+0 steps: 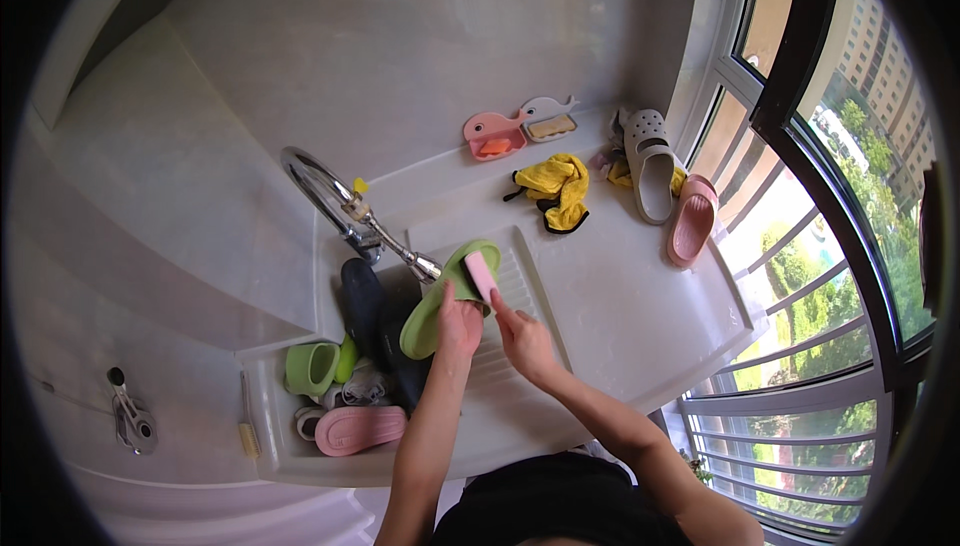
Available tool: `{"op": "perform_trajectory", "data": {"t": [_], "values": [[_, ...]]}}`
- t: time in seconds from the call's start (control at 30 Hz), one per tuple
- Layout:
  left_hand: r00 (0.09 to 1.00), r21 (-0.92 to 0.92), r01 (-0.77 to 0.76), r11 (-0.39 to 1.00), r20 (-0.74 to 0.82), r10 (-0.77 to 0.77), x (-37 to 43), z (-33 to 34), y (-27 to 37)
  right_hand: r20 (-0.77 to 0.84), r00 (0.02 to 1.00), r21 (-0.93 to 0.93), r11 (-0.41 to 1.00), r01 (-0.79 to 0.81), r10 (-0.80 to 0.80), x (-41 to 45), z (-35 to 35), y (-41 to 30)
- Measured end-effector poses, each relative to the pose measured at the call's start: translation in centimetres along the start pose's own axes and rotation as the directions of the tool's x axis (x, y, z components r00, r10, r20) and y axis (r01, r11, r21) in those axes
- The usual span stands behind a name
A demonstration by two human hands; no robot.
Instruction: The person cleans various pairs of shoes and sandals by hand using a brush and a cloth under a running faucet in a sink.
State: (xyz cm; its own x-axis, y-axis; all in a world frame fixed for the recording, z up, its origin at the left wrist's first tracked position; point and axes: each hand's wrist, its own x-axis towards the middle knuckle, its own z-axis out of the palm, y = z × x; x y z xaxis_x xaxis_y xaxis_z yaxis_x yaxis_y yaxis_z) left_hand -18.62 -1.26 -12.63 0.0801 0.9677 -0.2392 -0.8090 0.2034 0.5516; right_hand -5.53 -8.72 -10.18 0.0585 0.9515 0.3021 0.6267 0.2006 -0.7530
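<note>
My left hand grips a light green slipper by its middle, tilted above the sink's ribbed washboard. In my right hand is a pink-backed scrub brush. Its dark bristles rest against the upper part of the slipper, and my index finger lies along its back. Right beside the slipper is the metal spray head of the faucet. Dark slippers lie in the basin below, partly hidden by the green slipper and my left arm.
Another green slipper and a pink slipper lie in the basin. A yellow cloth, a grey clog and a pink slipper occupy the counter. Whale-shaped soap dishes stand along the wall. A barred window is at right.
</note>
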Motion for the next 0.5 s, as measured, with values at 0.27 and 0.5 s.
{"op": "perform_trajectory", "data": {"t": [0.27, 0.5], "values": [[0.989, 0.168, 0.027, 0.985, 0.136, -0.05, -1.8, -0.5, 0.5, -0.043, 0.999, -0.346, 0.938, -0.038, 0.025, 2.4, -0.6, -0.3], [0.998, 0.127, 0.021, 0.992, 0.052, -0.028, -1.8, -2.2, 0.3, 0.115, 0.992, -0.422, 0.901, 0.102, -0.059, 2.4, -2.2, -2.0]]}}
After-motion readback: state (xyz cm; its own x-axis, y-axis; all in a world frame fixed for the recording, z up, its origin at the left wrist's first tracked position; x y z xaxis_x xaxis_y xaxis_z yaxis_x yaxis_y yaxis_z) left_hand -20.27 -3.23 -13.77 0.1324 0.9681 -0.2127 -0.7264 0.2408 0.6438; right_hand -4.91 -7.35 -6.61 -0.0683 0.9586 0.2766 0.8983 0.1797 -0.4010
